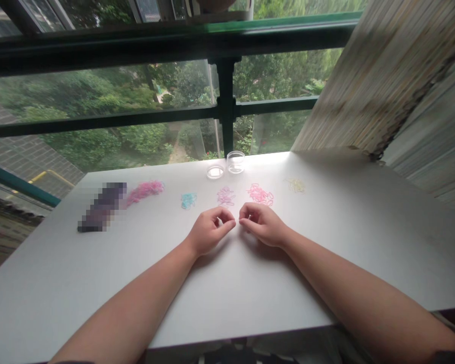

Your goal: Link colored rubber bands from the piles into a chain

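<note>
My left hand [211,228] and my right hand [263,225] face each other just above the white table, fingertips a small gap apart. Each has thumb and forefinger pinched together. Whatever is between the fingertips, if anything, is too small to make out. Just beyond the hands lie loose piles of thin, loop-like pieces: a lilac pile [225,196] past my left hand and a pink pile [260,194] past my right hand. A light-blue pile [188,200] is farther left, and a pale-yellow pile [296,185] farther right.
A clear round container [235,163] and a shallow clear round lid or dish [215,172] stand at the back of the table [197,308]. At left lie a larger pink heap [147,190] and a pixelated dark object [103,207]. Green window bars [225,96] border the back; a curtain [349,86] hangs right.
</note>
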Demonstrator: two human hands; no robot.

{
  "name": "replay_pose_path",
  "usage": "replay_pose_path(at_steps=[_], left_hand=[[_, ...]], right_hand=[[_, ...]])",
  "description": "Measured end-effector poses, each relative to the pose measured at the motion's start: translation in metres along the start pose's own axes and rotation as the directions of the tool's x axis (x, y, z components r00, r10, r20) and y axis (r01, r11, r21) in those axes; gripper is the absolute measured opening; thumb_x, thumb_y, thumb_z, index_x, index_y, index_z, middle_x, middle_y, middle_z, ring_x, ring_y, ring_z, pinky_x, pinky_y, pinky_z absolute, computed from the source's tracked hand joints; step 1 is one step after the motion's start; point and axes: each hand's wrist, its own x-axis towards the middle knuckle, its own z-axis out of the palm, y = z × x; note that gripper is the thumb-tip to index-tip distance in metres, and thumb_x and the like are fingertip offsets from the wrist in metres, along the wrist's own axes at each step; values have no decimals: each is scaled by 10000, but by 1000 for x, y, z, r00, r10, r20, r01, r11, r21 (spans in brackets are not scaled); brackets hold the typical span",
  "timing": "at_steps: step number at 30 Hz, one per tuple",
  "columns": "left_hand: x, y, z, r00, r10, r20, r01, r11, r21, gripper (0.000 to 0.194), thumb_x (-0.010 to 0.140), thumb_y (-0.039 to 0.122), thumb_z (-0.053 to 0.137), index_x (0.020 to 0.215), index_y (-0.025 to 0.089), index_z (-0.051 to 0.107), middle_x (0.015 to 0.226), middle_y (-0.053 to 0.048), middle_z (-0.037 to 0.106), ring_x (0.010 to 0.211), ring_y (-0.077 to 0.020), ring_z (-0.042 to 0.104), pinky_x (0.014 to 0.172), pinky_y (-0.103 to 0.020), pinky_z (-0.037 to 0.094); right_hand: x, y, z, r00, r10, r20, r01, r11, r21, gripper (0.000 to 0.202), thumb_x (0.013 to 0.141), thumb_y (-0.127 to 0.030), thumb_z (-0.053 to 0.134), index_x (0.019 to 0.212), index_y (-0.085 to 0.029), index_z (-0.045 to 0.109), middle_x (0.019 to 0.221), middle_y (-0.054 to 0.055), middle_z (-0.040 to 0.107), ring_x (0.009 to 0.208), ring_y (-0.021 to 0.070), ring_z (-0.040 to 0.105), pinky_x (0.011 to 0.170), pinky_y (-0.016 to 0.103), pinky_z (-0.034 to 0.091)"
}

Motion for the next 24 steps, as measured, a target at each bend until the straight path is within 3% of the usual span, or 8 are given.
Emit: replay_pose_path(at_steps=[8,16,24], left_hand=[[0,-2,-1,1000,23,7,-22,998,-60,130,809,274,547,759,154,550,701,11,532,611,-92,450,581,-211,367],[3,-9,-11,996,8,-85,-16,995,-98,153,830,301,519,778,157,518,714,10,505,644,-104,454,618,-228,372],[-1,0,-7,994,106,-42,-102,991,90,103,809,242,524,762,161,566,734,-10,584,668,-116,492,640,-241,383]], right_hand=[[-1,1,2,999,-8,37,9,1000,-10,81,780,-126,497,721,-173,468,645,-33,467,533,72,403,499,203,330],[2,4,-5,1000,3,-10,-3,1000,15,87,797,-120,469,737,-181,453,693,-9,519,621,107,473,566,228,377],[-1,8,2,999,42,28,-44,995,85,72,834,-161,442,767,-187,434,618,-28,501,534,100,475,517,228,375]])
